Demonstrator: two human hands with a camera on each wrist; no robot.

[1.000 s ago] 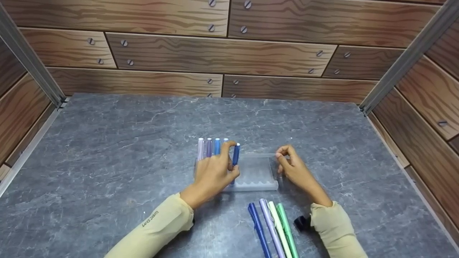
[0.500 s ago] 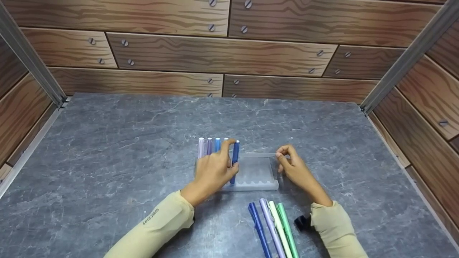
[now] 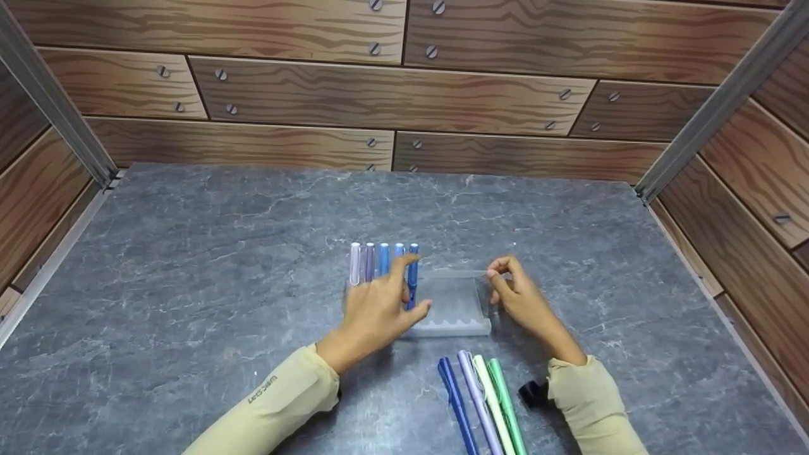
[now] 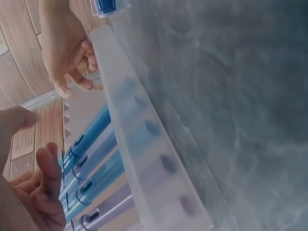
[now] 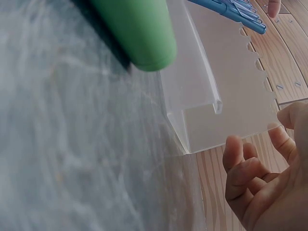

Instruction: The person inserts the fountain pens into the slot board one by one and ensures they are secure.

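Observation:
A translucent plastic pen holder [image 3: 452, 327] with a notched edge stands mid-table. Its left part carries a row of capped pens, pale lilac [image 3: 355, 264], purple [image 3: 370, 260] and blue [image 3: 384, 254], with a blue pen [image 3: 413, 275] at the row's right end. Over this row is my left hand [image 3: 373, 309], its index finger across that last pen and its thumb spread away. In the left wrist view, a gap shows between the left hand's fingers and thumb. My right hand [image 3: 521, 298] pinches the holder's back right corner between thumb and finger, as the right wrist view shows.
Loose pens lie on the grey marbled table in front of the holder: dark blue [image 3: 458, 404], lilac [image 3: 477, 401], pale green [image 3: 493, 404] and green [image 3: 507, 404]. A black object [image 3: 532, 393] shows by the right sleeve. Wood-patterned walls [image 3: 392, 95] enclose the table.
The blue pen has gone down into the holder and lined up with the row. My left thumb has moved off it. The right hand has kept its place.

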